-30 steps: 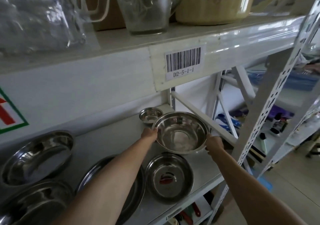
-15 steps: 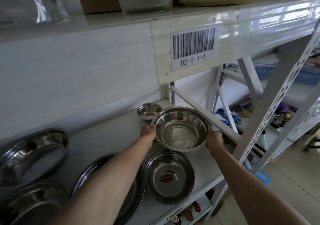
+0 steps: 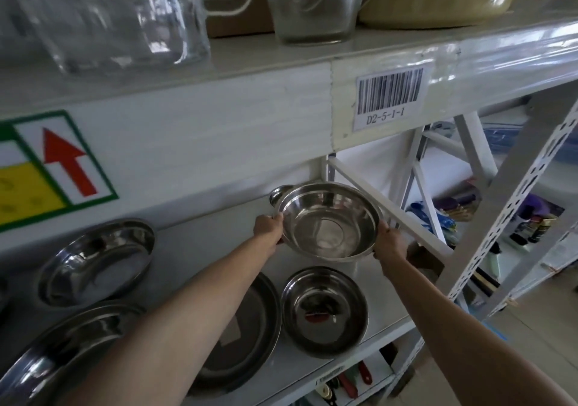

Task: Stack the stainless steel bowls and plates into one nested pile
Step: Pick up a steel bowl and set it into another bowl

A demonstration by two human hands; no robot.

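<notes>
A large steel bowl [image 3: 328,222] hangs above the white shelf [image 3: 200,243], tilted toward me. My left hand [image 3: 268,227] grips its left rim and my right hand [image 3: 389,244] grips its right rim. Behind it a small steel bowl [image 3: 276,194] peeks out, mostly hidden. Below it on the shelf stands a medium steel bowl [image 3: 325,311]. A flat steel plate [image 3: 247,333] lies left of that, partly under my left forearm. Two more steel plates lie at the left: one further back [image 3: 97,261] and one at the front [image 3: 56,352].
The upper shelf's beam [image 3: 219,130] with a barcode label hangs low over the bowls. A white diagonal brace [image 3: 387,211] runs just right of the held bowl. Glass jugs [image 3: 312,5] stand on the upper shelf. A perforated upright [image 3: 516,205] bounds the right side.
Both hands have lifted the large bowl higher off the shelf and tilted it toward me; it now covers most of the small bowl behind. The camera view has shifted.
</notes>
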